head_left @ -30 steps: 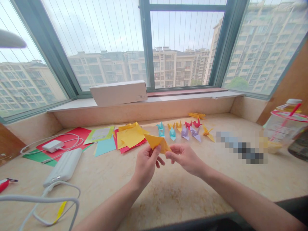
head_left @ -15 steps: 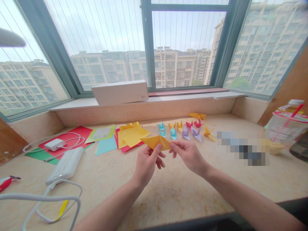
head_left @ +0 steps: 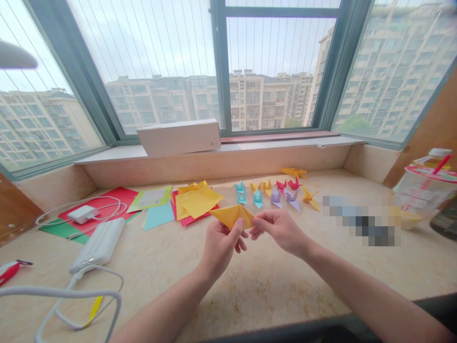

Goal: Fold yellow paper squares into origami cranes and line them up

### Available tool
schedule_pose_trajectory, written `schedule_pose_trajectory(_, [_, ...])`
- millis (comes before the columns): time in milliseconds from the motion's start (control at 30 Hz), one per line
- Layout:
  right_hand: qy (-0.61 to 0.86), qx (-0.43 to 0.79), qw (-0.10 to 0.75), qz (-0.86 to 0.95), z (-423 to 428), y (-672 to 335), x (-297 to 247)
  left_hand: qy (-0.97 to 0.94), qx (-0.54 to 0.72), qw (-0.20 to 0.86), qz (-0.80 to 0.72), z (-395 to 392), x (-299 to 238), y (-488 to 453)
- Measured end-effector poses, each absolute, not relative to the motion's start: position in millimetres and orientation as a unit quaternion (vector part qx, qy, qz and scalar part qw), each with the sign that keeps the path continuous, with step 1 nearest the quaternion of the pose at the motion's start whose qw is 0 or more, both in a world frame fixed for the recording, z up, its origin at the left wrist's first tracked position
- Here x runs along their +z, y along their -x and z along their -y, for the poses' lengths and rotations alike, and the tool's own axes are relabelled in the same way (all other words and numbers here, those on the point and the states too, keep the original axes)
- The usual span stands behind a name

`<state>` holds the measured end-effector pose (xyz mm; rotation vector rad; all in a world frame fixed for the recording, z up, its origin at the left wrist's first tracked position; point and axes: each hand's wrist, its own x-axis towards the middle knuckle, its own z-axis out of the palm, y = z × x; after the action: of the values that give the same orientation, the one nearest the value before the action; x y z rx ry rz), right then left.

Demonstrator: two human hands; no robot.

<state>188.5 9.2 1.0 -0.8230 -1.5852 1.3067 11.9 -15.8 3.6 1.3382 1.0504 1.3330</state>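
I hold a folded piece of yellow-orange paper (head_left: pixel 231 215) above the marble sill between both hands. My left hand (head_left: pixel 220 245) pinches its lower middle with thumb and fingers. My right hand (head_left: pixel 278 229) pinches its right corner. Behind it lies a loose pile of yellow sheets (head_left: pixel 196 200) on a red sheet. To the right of that pile stands a row of small folded paper cranes (head_left: pixel 274 191) in blue, yellow, purple, red and orange.
A white power bank (head_left: pixel 99 247) with a looping white cable, and a charger (head_left: pixel 82 214) on red and green sheets, lie at the left. A long white box (head_left: pixel 178 137) rests on the window ledge. A clear plastic cup (head_left: pixel 424 190) with a red straw stands far right.
The folded paper has turned in my fingers from a tilted pose to a flatter, wider one. My right hand has closed in on its right corner. Both hands stay in place.
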Motion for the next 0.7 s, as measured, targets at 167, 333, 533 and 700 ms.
schedule_pose_trajectory(167, [0.32,0.536,0.431,0.651,-6.5,-187.1,1.0,-0.537,0.546,0.472,-0.437,15.1,4.1,-11.4])
schedule_pose_trajectory(333, [0.318,0.532,0.442,0.648,-8.3,-188.0,0.0,-0.539,0.544,0.459,-0.45,11.3,6.2,-11.4])
schedule_pose_trajectory(533, [0.306,0.525,0.444,0.659,-8.3,-189.4,0.4,-0.561,0.557,0.463,-0.401,11.1,6.3,-9.2])
schedule_pose_trajectory(700, [0.29,0.491,0.398,0.718,-7.2,-187.1,-1.1,-0.574,0.562,0.42,-0.422,10.1,1.1,-8.4])
